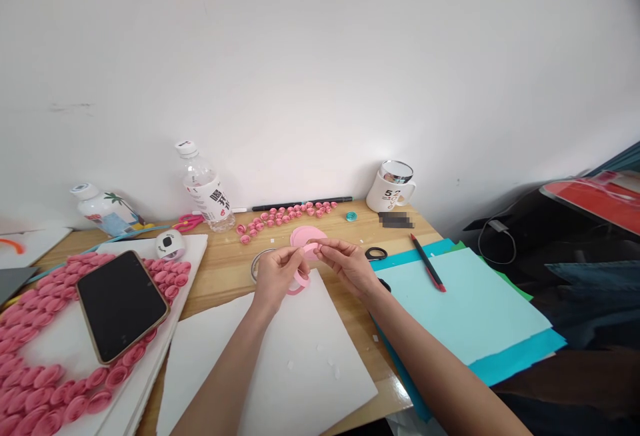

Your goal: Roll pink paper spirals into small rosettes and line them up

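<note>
Between my two hands, above a white board (305, 349), is a curling pink paper strip (301, 283). My left hand (277, 275) pinches it with thumb and fingers, and a loop of it hangs below them. The fingertips of my right hand (347, 264) are closed on the strip's other end. Just behind my hands lie pink paper circles (306, 236), partly hidden by them. Rolled pink paper roses (285, 215) stand in rows farther back. A roll of tape (256, 265) shows beside my left hand.
At left, a phone (123, 306) lies on a board covered with pink paper roses. A plastic bottle (209, 189) and a mug (393, 186) stand near the wall. Scissors (376, 253), blue paper sheets (470, 303) and a red-black pen (428, 264) lie at right.
</note>
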A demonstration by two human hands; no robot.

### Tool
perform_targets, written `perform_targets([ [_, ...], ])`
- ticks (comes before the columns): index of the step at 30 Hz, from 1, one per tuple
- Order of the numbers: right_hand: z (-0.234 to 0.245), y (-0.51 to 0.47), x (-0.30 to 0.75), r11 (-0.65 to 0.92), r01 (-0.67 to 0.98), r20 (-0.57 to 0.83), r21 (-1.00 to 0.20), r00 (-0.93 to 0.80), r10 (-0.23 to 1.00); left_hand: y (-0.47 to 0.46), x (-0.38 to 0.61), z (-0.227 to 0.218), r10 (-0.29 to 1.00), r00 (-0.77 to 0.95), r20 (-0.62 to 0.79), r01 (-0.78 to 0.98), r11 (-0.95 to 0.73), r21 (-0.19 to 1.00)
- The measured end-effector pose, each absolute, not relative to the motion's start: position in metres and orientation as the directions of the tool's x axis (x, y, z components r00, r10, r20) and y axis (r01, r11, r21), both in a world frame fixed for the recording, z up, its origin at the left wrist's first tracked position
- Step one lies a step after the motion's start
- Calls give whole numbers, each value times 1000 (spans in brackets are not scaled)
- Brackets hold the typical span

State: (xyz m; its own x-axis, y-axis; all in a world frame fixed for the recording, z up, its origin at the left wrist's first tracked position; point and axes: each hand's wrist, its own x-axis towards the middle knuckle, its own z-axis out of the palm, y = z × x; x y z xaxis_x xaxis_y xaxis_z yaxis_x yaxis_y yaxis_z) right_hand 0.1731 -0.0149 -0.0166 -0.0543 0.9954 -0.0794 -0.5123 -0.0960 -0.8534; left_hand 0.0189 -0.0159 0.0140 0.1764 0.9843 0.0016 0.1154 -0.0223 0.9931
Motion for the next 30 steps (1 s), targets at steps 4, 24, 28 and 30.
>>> perform_targets([
  [4,-17,-15,173,-90,-513,-89,-854,-26,996,-16,19,14,985,174,6,107,-25,994],
  [24,-15,-15,173,-67,-514,-85,-855,10,996,-18,20,14,982,173,76,118,-97,988],
  [28,-14,-15,172,-74,-514,-96,-855,16,995,-17,19,13,981,180,70,112,-91,989],
  [30,-16,-15,173,-67,-512,-90,-856,20,996,-18,20,15,979,192,69,115,-92,989],
])
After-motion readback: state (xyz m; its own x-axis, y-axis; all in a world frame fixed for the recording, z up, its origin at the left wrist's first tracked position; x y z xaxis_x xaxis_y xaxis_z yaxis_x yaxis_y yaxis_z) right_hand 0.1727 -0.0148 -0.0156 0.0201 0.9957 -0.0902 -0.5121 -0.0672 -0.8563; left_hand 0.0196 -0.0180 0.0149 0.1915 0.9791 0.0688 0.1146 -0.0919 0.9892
